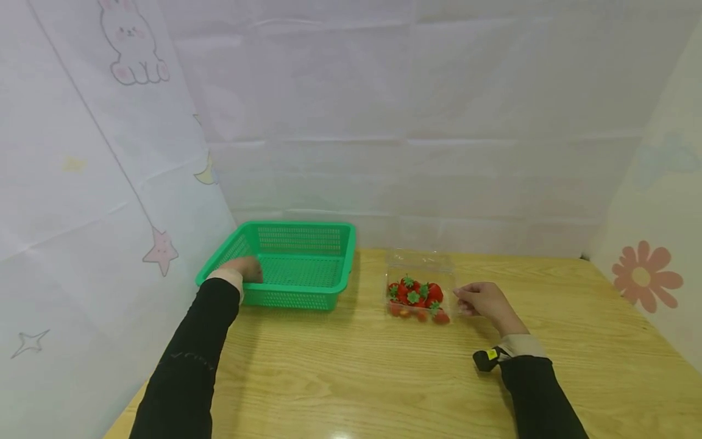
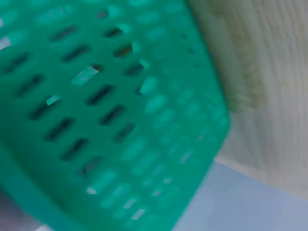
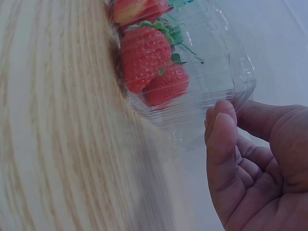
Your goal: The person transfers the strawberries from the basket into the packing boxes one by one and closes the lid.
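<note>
My left hand (image 1: pixel 244 268) reaches over the near left corner of a green plastic basket (image 1: pixel 342 281), its fingers mostly hidden. The left wrist view is filled by the slotted green basket wall (image 2: pixel 159 120), blurred, and I cannot tell how that hand's fingers are set. To the right, a clear plastic clamshell box (image 1: pixel 392 274) holds several red strawberries (image 1: pixel 414 294) with green leaf caps. My right hand (image 1: pixel 485 300) pinches the box's right edge between thumb and fingertips. Close up in the right wrist view, the thumb (image 3: pixel 262 118) lies at the clear rim, with strawberries (image 3: pixel 144 57) inside.
Both containers stand on a light wooden table (image 1: pixel 351 372), toward its back edge. A pale printed cloth (image 1: pixel 411 122) hangs behind it, with more cloth on the left and right sides. A black wrist device (image 1: pixel 485 360) is worn on the right wrist.
</note>
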Motion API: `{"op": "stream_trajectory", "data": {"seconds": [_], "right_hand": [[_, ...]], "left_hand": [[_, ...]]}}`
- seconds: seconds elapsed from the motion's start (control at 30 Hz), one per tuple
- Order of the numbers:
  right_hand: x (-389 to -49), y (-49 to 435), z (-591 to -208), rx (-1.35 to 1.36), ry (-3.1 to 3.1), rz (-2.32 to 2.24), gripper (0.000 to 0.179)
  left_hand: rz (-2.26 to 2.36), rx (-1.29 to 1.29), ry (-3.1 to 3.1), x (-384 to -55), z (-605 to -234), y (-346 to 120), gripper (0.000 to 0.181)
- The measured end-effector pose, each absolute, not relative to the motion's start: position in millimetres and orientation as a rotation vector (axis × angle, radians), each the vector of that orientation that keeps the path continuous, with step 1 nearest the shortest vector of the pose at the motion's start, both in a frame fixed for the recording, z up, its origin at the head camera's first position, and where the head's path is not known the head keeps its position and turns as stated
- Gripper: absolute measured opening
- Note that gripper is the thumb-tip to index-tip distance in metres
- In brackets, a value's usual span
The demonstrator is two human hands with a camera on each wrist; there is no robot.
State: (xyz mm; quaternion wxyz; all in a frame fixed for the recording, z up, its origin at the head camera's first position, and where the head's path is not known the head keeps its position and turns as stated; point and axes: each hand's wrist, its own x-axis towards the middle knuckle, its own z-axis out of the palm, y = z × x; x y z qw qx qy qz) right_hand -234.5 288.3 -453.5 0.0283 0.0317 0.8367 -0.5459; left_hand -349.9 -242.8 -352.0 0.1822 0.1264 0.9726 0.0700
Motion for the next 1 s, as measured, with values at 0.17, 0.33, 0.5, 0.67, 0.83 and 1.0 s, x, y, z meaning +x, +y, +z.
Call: {"op": "stream_trajectory", "data": {"seconds": [0.17,0.33,0.5,0.67,0.83,1.0], "right_hand": [[-236.5,289.2,-454.4,0.106,2.576,-1.693,0.042],[-238.3,291.2,-455.0,0.107,2.58,-1.687,0.042],[-237.4,291.2,-454.0,0.103,2.569,-1.69,0.044],[-235.8,292.0,-453.1,0.106,2.57,-1.686,0.048],[-234.9,293.5,-452.7,0.107,2.576,-1.681,0.046],[-234.4,294.7,-452.9,0.105,2.575,-1.689,0.044]], "left_hand": [[0.268,0.414,2.804,-341.8,-339.1,-226.6,0.018],[0.241,0.61,2.908,-332.7,-322.7,-196.0,0.011],[0.317,0.814,2.957,-322.7,-312.4,-156.6,0.019],[0.36,1.038,2.922,-311.2,-307.8,-110.1,0.019],[0.344,1.23,2.844,-302.3,-307.8,-61.8,0.015],[0.35,1.335,2.761,-300.4,-319.4,-17.4,0.013]]}}
